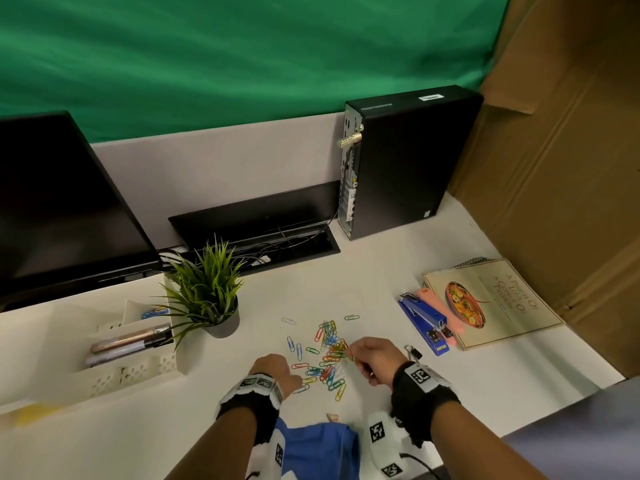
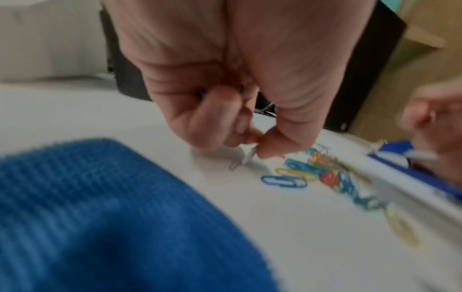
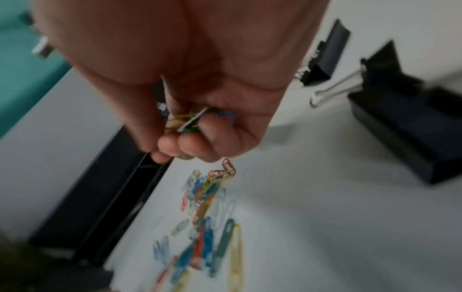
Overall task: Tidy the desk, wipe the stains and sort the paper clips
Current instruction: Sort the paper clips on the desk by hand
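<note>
Though partly blurred, book (image 1: 491, 303) title "A Pinch Of".

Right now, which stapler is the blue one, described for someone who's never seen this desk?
Find the cookbook at the desk's right edge. Two staplers lie beside it; the blue stapler is the one farther from the book, nearer the paper clips, beside the pink stapler.

The desk (image 1: 398, 271) looks smooth, matt white. The paper clips (image 1: 329, 355) appear plastic-coated in glossy colours; one (image 2: 240, 162) by the left hand is bare metal. The near cloth (image 2: 100, 217) is blue, ribbed knit. The right-hand book (image 1: 502, 306) has a matt paper cover.
</note>
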